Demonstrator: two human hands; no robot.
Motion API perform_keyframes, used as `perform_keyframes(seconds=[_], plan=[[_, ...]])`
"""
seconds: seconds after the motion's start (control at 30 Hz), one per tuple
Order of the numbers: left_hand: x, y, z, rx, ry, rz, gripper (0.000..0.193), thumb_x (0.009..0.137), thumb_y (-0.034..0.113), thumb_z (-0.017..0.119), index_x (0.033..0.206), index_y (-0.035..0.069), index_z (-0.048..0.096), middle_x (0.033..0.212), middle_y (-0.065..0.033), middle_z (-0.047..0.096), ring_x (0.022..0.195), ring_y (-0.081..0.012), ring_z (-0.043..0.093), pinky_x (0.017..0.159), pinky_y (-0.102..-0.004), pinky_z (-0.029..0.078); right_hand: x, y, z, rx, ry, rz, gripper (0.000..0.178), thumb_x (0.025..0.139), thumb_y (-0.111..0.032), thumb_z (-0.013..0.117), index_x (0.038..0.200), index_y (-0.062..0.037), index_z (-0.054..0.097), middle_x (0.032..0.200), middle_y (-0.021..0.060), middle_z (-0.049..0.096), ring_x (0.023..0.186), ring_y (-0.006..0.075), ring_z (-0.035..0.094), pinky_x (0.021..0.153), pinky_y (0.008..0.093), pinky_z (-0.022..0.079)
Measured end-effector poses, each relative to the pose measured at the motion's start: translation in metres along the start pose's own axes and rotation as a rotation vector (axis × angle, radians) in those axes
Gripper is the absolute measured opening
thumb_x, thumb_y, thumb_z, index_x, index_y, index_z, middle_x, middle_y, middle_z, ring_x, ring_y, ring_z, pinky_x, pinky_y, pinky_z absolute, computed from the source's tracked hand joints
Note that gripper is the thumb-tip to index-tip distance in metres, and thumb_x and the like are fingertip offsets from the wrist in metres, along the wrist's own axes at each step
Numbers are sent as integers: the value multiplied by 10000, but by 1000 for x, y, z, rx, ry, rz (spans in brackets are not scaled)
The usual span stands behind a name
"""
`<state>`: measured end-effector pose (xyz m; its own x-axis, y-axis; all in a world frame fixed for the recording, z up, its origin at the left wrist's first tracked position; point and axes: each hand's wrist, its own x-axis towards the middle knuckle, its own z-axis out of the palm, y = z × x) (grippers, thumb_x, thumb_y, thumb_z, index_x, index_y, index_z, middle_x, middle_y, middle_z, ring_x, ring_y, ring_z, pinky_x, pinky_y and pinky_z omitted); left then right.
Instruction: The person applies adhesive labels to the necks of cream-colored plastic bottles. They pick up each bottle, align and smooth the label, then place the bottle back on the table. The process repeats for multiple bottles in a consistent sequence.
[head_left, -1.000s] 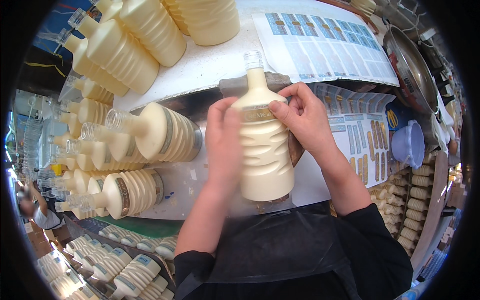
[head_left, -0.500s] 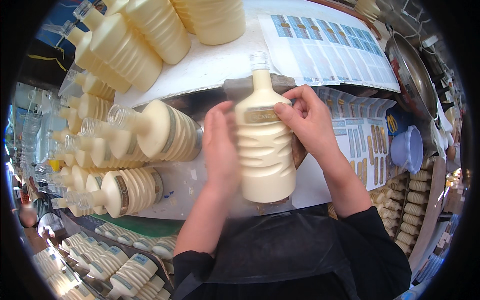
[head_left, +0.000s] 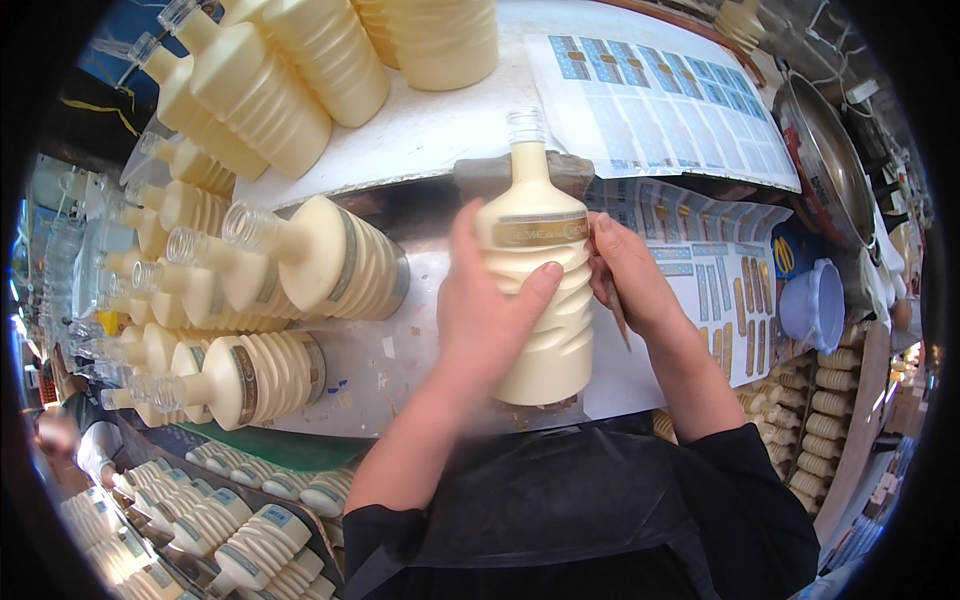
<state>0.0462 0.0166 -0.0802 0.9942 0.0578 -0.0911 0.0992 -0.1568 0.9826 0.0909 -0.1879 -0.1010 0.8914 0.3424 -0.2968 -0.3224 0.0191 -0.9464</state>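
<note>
In front of me a cream plastic bottle (head_left: 540, 360) with wavy ridges lies with its clear threaded neck pointing away. A gold-brown label strip (head_left: 540, 232) runs across its shoulder. My left hand (head_left: 490, 305) wraps the bottle's left side, thumb across the ridges below the label. At the label's right end, my right hand (head_left: 635, 265) has its thumb and fingers closed against the bottle's edge. From under these fingers a thin brown pointed piece (head_left: 619, 312) sticks down; its kind cannot be made out. Under the bottle's neck is a grey-brown pad (head_left: 480, 175).
Several labelled bottles (head_left: 335, 260) lie at the left, and unlabelled ones (head_left: 260, 100) stand on the white raised surface behind. Label sheets (head_left: 660, 100) lie at the back right, more stickers (head_left: 755, 285) at the right. A lilac bucket (head_left: 812, 305) stands beyond. Crated bottles (head_left: 265, 545) fill the lower left.
My left hand has moved in from beside the bottle and closed on it. My right thumb has slid off the label's front to its right end, and the brown pointed piece now shows below that hand.
</note>
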Motion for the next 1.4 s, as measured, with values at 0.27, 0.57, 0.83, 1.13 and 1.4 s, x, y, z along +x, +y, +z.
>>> perform_keyframes(seconds=[0.27,0.57,0.83,1.13,1.4], plan=[[3,-3,8,-415,24,-48,813,912,157,692,1573,53,230,1485,-185,441,1325,-277,507,1112,-391,426,-12,-25,14,-247,111,-216,416,1024,-237,567,1378,-18,574,909,-3,598,819,74,553,737,241,463],[18,5,7,-304,20,-81,409,1098,312,462,1409,54,401,1306,-109,538,1174,-175,534,1020,-338,453,-2,-54,24,-567,166,-124,562,891,-401,719,1286,-15,613,917,140,709,844,252,701,762,368,537],[24,-2,9,-296,69,-58,389,1123,330,427,1355,26,498,1245,-106,600,1128,-163,583,1001,-325,488,15,-22,16,59,56,-204,286,1019,-223,632,1217,-17,646,937,9,664,833,51,591,756,235,490],[25,4,12,-309,70,-108,368,1109,313,479,1323,16,522,1196,-96,623,1077,-145,602,960,-319,508,13,-20,22,-34,124,-180,336,994,-313,669,1156,-20,660,960,87,717,909,140,658,843,308,520],[25,1,11,-334,31,-84,431,1068,330,542,1336,-2,477,1213,-124,611,1065,-152,592,930,-305,496,16,-16,21,-60,126,-211,326,1008,-302,649,1163,-15,659,1000,102,720,943,149,662,855,315,521]])
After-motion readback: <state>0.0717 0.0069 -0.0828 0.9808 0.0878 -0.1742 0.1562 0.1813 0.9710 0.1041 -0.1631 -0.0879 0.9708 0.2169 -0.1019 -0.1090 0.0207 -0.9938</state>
